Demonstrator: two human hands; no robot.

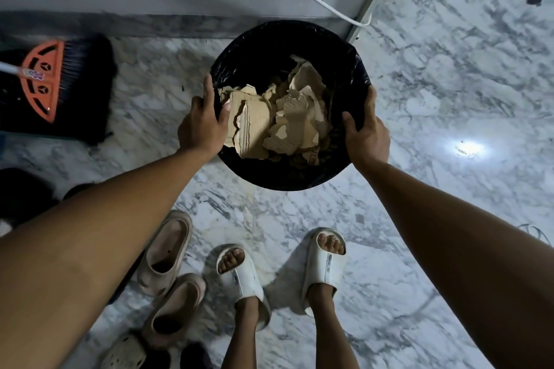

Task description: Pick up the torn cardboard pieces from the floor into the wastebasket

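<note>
Two bare forearms reach down from the camera, and below them the person's feet stand in white slides point(325, 263) on the marble floor point(434, 84). Each hand grips the rim of the black-lined wastebasket point(287, 180): the left hand point(202, 123) curls over the left edge with its thumb inside, touching the cardboard, and the right hand point(365, 132) clamps the right edge. The torn cardboard pieces point(278, 117) lie piled inside the basket, reaching near the rim; none shows on the visible floor, so the picking up looks finished or nearly so.

The risk from here is spillage. The pile sits loose and high, so tilting or jolting the basket could shake pieces back out. The thin liner could also slip off the rim under the hands. A pair of beige slides point(168, 252) lies just beside the left foot, an easy thing to trip on when stepping away. A broom point(48, 81) lies at the left by the wall.
</note>
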